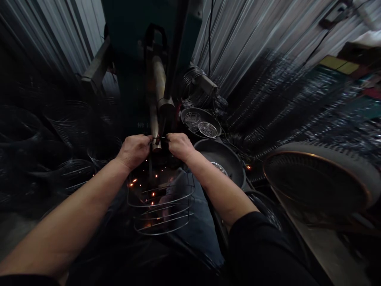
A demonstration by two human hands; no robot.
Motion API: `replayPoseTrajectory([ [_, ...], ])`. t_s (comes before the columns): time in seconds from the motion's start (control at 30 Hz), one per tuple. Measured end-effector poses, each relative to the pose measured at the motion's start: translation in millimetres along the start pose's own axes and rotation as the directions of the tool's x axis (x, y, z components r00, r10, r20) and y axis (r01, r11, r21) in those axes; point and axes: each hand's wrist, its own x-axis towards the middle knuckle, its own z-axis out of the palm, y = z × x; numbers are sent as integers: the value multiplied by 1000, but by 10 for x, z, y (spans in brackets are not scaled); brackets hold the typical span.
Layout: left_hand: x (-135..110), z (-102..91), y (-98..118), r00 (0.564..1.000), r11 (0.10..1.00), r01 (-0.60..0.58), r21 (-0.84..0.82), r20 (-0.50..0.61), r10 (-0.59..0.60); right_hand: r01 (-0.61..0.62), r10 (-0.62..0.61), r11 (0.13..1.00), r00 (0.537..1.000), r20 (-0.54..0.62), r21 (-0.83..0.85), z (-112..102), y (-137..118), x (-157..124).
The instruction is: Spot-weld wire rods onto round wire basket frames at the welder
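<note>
My left hand and my right hand are both closed, pinching the top of a round wire frame that hangs down over my lap. They hold its top wire against the tip of a welding machine's copper-coloured arm, between the two hands. Orange sparks fall around the frame below my hands. The wire between my fingers is thin and mostly hidden.
Metal bowls with small wire parts sit just right of the machine, and a dark pan lies below them. A large round fan guard is at the right. Stacks of wire rings fill the left. Corrugated sheet walls stand behind.
</note>
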Motion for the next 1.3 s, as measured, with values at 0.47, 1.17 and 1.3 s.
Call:
replayPoseTrajectory([
  [0.47, -910, 264, 61, 900, 908, -373, -191, -314, 303, -426, -149, 188, 878, 455, 885, 217, 304, -791],
  [1.17, -1076, -1, 226, 891, 913, -352, -207, -373, 259, -390, -254, 82, 882, 398, 917, 116, 260, -836],
  [1.3, -1081, -27, 258, 893, 901, -366, -233, -360, 269, -364, -235, 112, 894, 381, 925, 126, 161, -867],
])
